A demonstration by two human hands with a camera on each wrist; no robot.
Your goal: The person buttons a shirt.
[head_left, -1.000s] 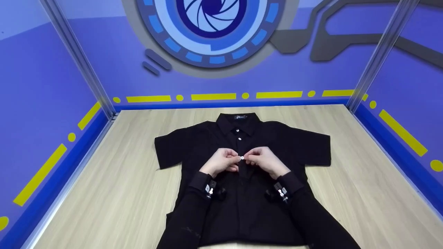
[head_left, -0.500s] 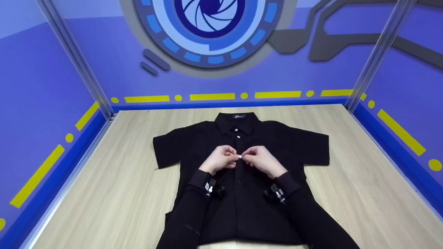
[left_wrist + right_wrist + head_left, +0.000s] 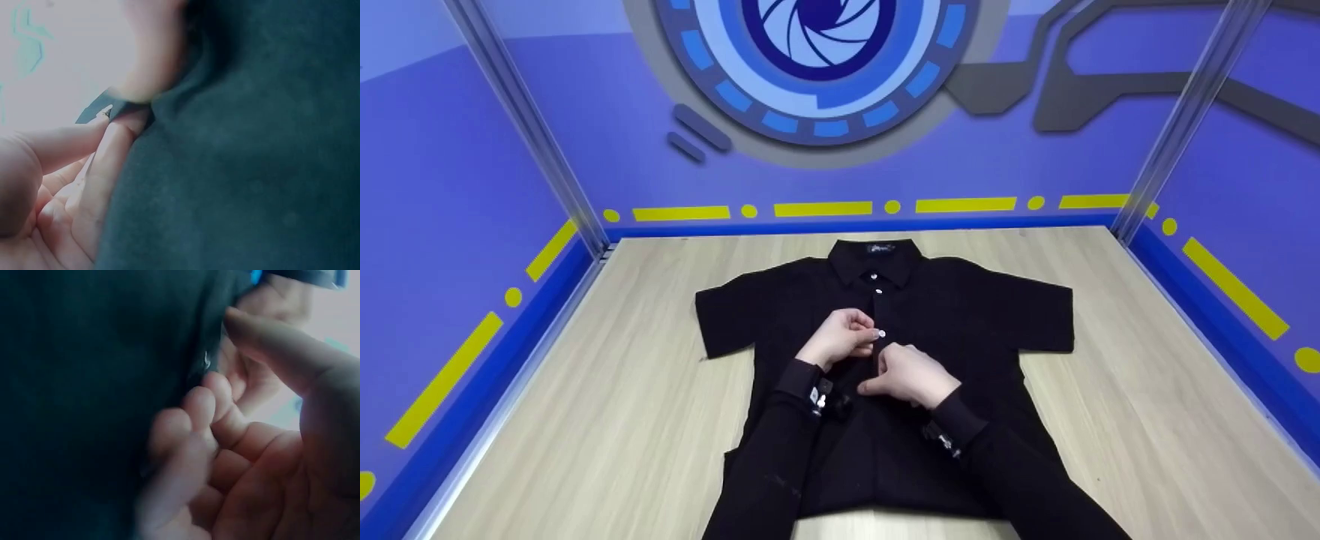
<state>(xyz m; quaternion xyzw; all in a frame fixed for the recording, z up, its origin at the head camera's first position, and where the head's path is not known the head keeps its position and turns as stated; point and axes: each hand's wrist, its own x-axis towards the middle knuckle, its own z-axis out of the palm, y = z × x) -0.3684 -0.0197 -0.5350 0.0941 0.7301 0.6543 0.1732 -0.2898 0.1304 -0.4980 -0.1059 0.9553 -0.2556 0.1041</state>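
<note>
A black short-sleeved shirt (image 3: 967, 300) lies front up on the table, collar away from me. My left hand (image 3: 840, 335) pinches the edge of its front placket beside a white button (image 3: 882, 333); the left wrist view shows thumb and forefinger meeting at the cloth. Just below, my right hand (image 3: 913, 373) is over the placket with its thumb spread from the fingers. In the right wrist view, the bent fingers (image 3: 199, 405) are at the dark placket edge, partly blurred, and the thumb stands apart. Two more white buttons show nearer the collar (image 3: 847, 262).
The shirt lies on a light wood table (image 3: 645, 337). Blue printed panels (image 3: 997, 165) with yellow marks enclose the back and both sides, with metal posts (image 3: 1177, 127) at the rear corners. Small cameras are strapped to both dark-sleeved wrists.
My right hand has left the button and moved down the placket, its thumb now spread from the fingers. My left hand keeps its pinch near the same button.
</note>
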